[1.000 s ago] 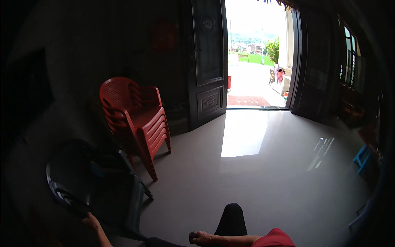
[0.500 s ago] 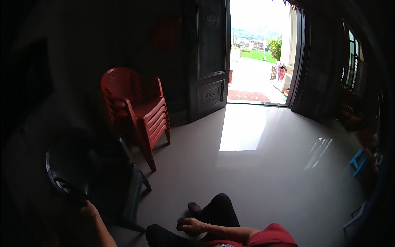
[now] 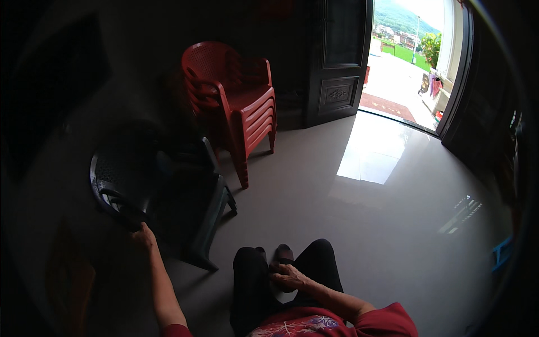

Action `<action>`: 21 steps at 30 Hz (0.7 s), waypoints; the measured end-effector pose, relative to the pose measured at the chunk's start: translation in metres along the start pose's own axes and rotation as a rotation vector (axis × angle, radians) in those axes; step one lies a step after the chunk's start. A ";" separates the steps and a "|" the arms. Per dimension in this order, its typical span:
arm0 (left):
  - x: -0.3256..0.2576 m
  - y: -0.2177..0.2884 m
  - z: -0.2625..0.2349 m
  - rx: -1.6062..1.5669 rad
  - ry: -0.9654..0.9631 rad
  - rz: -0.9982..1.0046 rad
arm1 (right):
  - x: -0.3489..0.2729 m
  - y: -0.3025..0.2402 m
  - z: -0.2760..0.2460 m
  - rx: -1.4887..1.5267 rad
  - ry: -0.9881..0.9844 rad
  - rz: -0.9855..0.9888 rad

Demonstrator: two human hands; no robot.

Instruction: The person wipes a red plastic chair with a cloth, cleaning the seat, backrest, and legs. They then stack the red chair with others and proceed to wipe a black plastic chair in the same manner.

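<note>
On the left, my left hand [image 3: 145,237] is at the front end of the armrest of a dark green plastic chair [image 3: 120,177], its fingers closed round it, though deep shadow hides part of the grip. My right hand [image 3: 288,277] rests between my knees with curled fingers. A dark patch shows at its fingertips; whether that is a held object or only shadow is too dim to make out. Below it are my dark trousers [image 3: 250,289] and dark shoes [image 3: 284,251].
A stack of red plastic armchairs [image 3: 247,106] stands beyond the green chair. Ahead to the right, a dark carved door [image 3: 337,92] is open onto a bright yard. Glossy pale tiles [image 3: 292,208] cover the floor. A blue object [image 3: 502,254] sits at the right edge.
The view has tilted down and turned left, so chairs and doorway appear higher and further right. My left hand stays at the green chair's armrest; my right hand remains between my knees.
</note>
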State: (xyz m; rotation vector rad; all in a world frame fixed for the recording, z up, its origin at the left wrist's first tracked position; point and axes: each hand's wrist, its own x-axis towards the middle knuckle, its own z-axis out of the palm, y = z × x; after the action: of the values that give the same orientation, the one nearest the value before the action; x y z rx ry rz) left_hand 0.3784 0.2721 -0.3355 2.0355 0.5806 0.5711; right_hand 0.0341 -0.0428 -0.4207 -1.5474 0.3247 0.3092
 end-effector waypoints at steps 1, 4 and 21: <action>0.019 -0.009 -0.004 0.068 0.070 0.045 | 0.000 -0.005 0.005 -0.012 0.024 0.000; 0.007 -0.003 -0.003 0.180 0.137 0.089 | -0.012 -0.010 0.001 0.027 0.070 -0.032; 0.013 -0.007 -0.002 0.162 0.169 0.130 | -0.036 0.003 -0.009 0.142 0.054 0.101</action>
State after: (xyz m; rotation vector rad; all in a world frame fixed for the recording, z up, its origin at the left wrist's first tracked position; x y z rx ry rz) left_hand 0.3862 0.2843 -0.3383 2.2030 0.6135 0.8027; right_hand 0.0001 -0.0518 -0.4098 -1.4044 0.4587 0.3169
